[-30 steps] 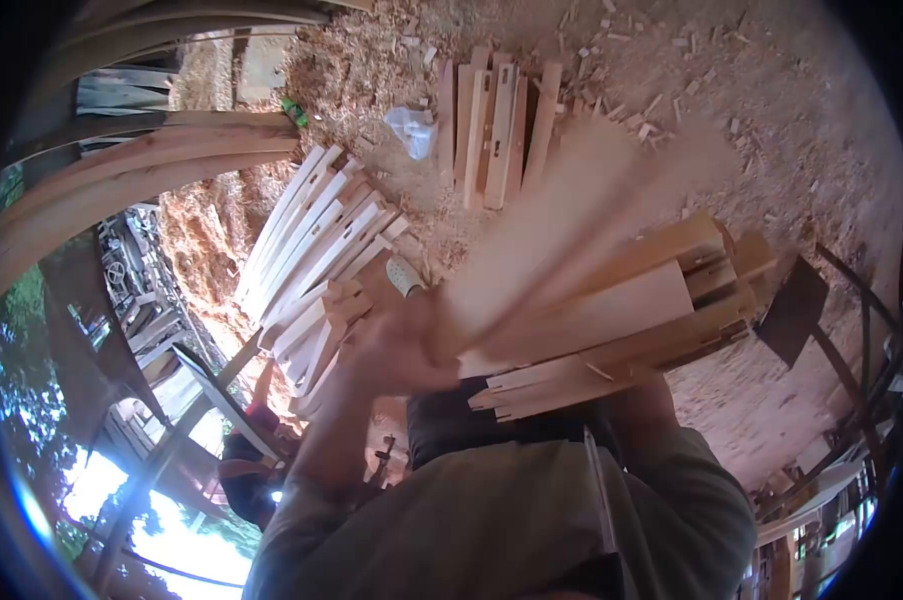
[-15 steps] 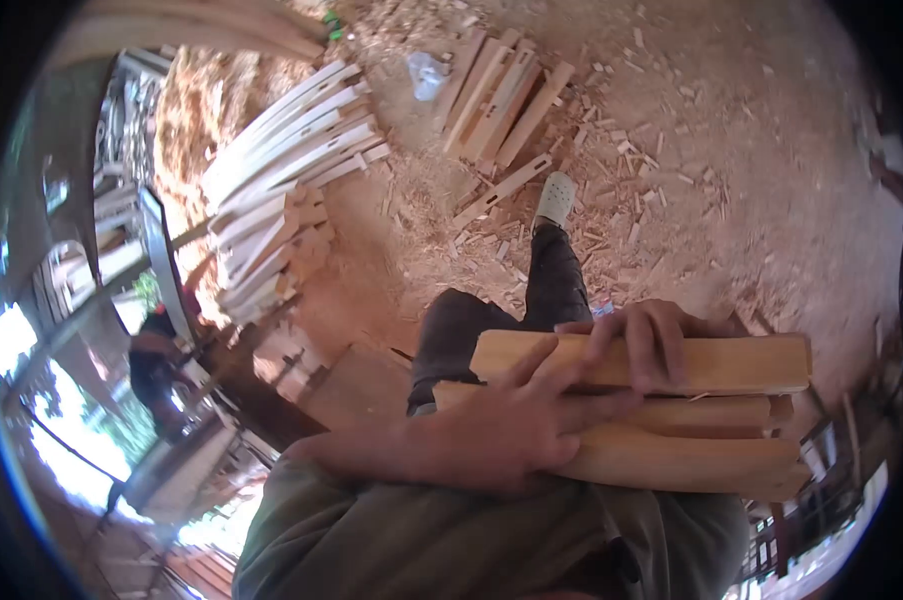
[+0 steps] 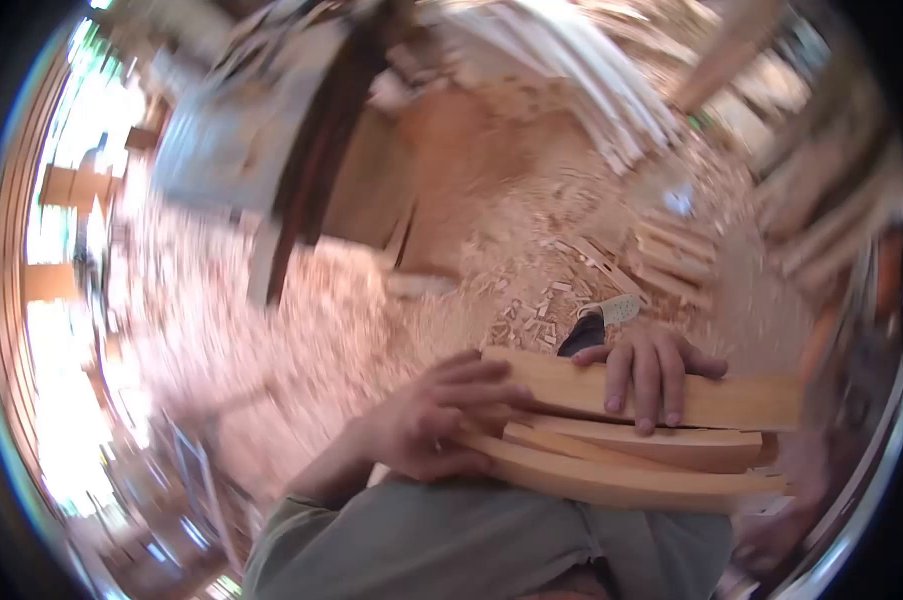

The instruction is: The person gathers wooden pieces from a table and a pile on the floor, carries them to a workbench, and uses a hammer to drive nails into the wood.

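Here — right fingers (image 3: 644, 385) grasping boards (image 3: 741, 402) | left fingers (image 3: 471, 394) touching, grip unclear | boards block view below | shoe (image 3: 621, 307) beyond

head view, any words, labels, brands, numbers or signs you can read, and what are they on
No text can be read here.
Boards at the left hand and right hand: no lettering seen on the visible faces.
Shoe: too small to tell whether it has a brand.
Grey surface at upper left: too blurred to tell.
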